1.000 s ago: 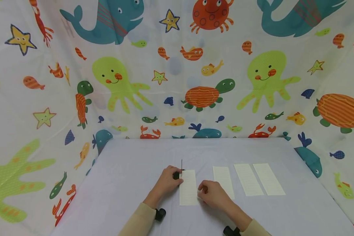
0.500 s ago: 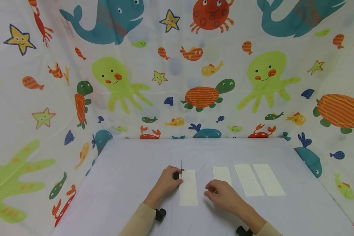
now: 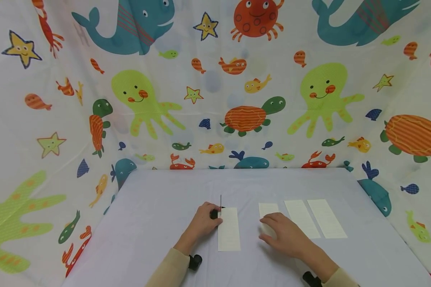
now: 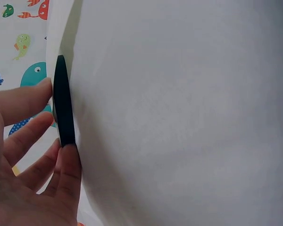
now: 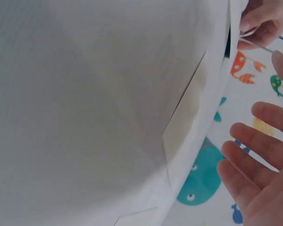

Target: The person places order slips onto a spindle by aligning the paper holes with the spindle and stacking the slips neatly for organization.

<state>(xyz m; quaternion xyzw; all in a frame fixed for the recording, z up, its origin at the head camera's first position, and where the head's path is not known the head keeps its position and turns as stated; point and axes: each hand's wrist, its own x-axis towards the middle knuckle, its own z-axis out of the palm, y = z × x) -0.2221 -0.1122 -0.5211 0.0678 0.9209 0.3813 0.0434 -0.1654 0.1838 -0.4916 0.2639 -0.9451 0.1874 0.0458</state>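
In the head view my left hand [image 3: 202,220] holds a small dark object [image 3: 214,214] at the upper left edge of a pale, faintly lined paper strip [image 3: 229,235]. A thin dark upright line rises beside it; its kind is unclear. The left wrist view shows this object as a long, narrow dark piece [image 4: 64,103] between thumb and fingers. My right hand [image 3: 285,235], fingers loosely spread and holding nothing visible, is over the lower part of a second paper strip [image 3: 268,207], partly hiding it. Whether it touches that strip cannot be told.
Two more pale paper strips [image 3: 301,218] lie slanted side by side at the right. A white cloth covers the table [image 3: 158,195]. Behind and beside it hangs a curtain [image 3: 215,115] printed with sea animals.
My right hand has moved right from beside the left paper strip to over the second strip, and its fingers have spread. My left hand has stayed in place.
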